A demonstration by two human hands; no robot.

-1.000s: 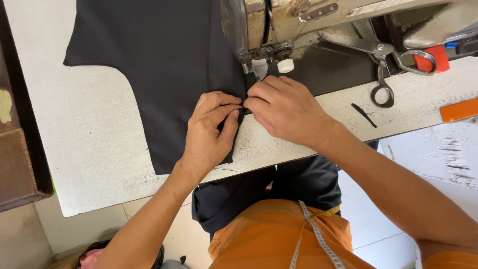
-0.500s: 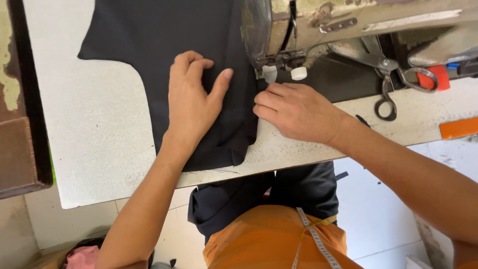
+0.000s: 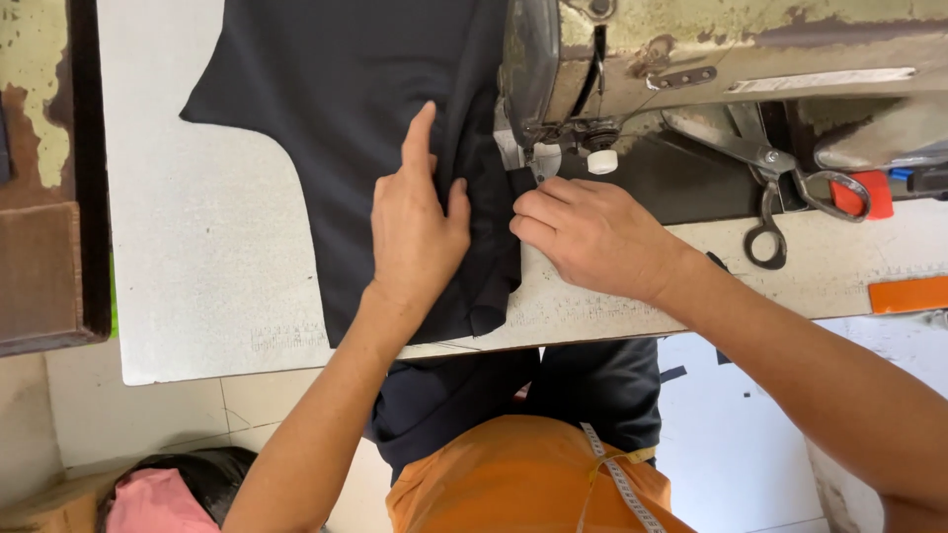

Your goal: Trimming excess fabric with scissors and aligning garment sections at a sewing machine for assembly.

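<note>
A piece of black fabric (image 3: 336, 109) lies spread over the white sewing table (image 3: 207, 257), its right edge under the presser foot (image 3: 543, 163) of an old, worn sewing machine (image 3: 731, 59). My left hand (image 3: 415, 232) lies flat on the fabric with the index finger stretched forward, just left of the needle area. My right hand (image 3: 592, 232) pinches the fabric's folded edge right in front of the presser foot.
Metal scissors (image 3: 780, 192) lie to the right of the machine, beside a red object (image 3: 854, 192) and an orange strip (image 3: 908, 293). More dark fabric (image 3: 513, 395) hangs over my lap, with a measuring tape (image 3: 617, 484) on orange clothing. A brown cabinet (image 3: 49, 178) stands at left.
My left hand slid forward from the front edge and flattened on the fabric. My right hand moved up to the presser foot with the folded edge.
</note>
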